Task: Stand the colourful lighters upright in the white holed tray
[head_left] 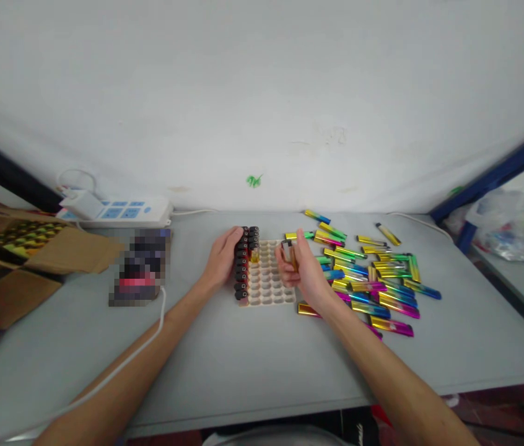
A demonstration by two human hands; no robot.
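Observation:
A cream tray [274,282] with rows of oval pockets lies on the grey table. Black-topped lighters [242,269] stand upright along its left side, and a yellow one [255,256] shows beside them. My left hand [221,257] is closed against the tray's left edge, its fingers partly hidden behind the lighters. Over the tray's right edge, my right hand [301,266] is closed around a lighter with a dark top [288,249]; the fingers cover part of it. To the right lie many loose shiny lighters [394,303] in yellow, green, blue and pink.
At the left is an open cardboard box [80,248] with yellow-and-black items inside. A white power strip [136,212] stands by the wall, near a blurred-out object [141,266]. A white cable [162,316] crosses above my left forearm. Plastic bags [517,223] lie far right.

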